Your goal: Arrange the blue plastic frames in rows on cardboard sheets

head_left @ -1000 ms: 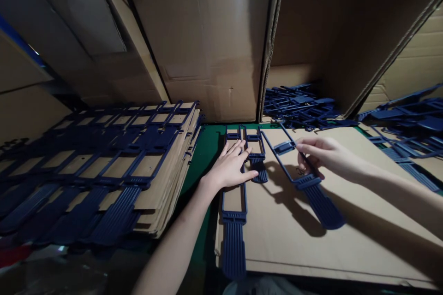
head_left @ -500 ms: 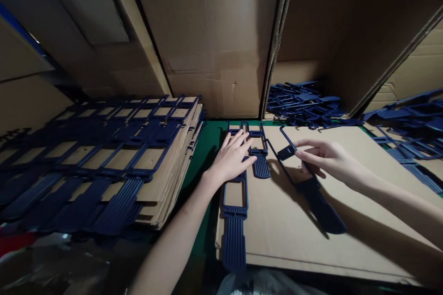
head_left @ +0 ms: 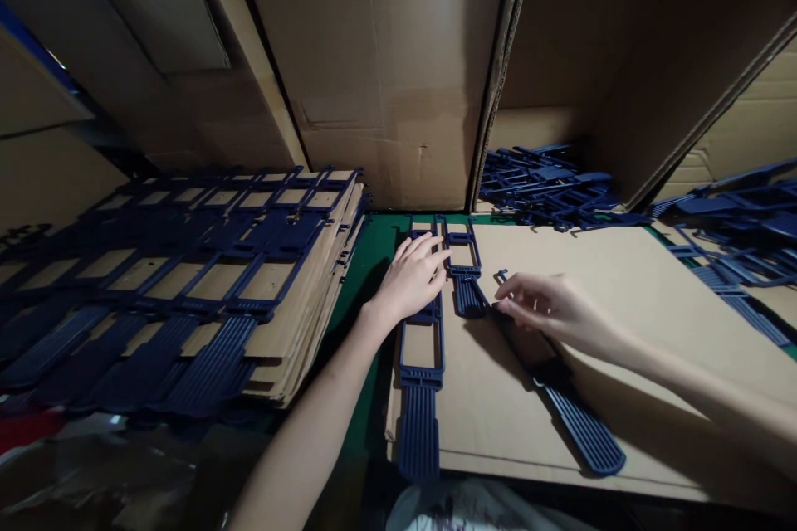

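Note:
My left hand [head_left: 412, 272] lies over a navy plastic frame with a ribbed paddle end [head_left: 419, 430], its fingers stretched out and covering the frame's upper part. Just right of its fingertips, a second navy frame [head_left: 466, 272] lies on a cardboard sheet [head_left: 628, 290]. In my right hand [head_left: 540, 305] is a third navy plastic frame [head_left: 585, 423], pinched near its upper end. It slants across the sheet, ribbed face up and paddle towards me. My right fingers hide part of it.
On the left rises a stack of cardboard layers [head_left: 299, 332] topped with rows of navy frames [head_left: 217, 270]. Loose frames heap in a cardboard compartment [head_left: 548, 187] at the back, and another pile [head_left: 740, 211] sits at the right. Cardboard walls [head_left: 398, 83] close off the back.
My right hand has come lower and slightly left with its frame, which has turned to show its ribbed face. My left hand has shifted slightly and its fingers have drawn closer together.

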A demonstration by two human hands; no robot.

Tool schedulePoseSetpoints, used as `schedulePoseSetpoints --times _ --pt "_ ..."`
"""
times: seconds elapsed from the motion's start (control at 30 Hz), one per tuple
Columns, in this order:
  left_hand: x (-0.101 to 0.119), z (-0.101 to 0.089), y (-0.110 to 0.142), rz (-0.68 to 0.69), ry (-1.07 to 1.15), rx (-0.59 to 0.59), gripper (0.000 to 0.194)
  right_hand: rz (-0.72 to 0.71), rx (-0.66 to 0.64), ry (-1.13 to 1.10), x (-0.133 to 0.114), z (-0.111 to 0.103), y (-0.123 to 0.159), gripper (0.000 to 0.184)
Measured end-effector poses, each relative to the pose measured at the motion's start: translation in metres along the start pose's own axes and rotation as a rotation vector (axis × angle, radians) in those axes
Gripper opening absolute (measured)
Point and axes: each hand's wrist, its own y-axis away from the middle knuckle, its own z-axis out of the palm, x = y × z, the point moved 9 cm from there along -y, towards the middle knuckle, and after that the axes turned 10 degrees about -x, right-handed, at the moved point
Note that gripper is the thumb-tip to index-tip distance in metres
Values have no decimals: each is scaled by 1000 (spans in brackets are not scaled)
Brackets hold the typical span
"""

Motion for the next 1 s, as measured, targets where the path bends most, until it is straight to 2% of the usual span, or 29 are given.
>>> schedulePoseSetpoints --times 0.07,0.13,0.3,0.63,0.8,1.0 --pt "0 -3 0 -12 2 16 34 -64 82 123 0 -19 -2 25" --pt "1 -6 0 -18 11 27 34 -158 93 249 -1 -27 -5 21" --pt "1 -9 -1 -27 39 51 32 -380 -8 448 -3 -14 -8 21" --pt "-1 -18 2 -50 66 137 25 -484 -101 465 -21 -3 4 24" --pt "-1 -17 1 -70 76 143 26 -502 -51 524 -22 1 3 22" --pt "1 -10 -1 -49 77 116 26 -553 40 576 -48 10 -1 22"
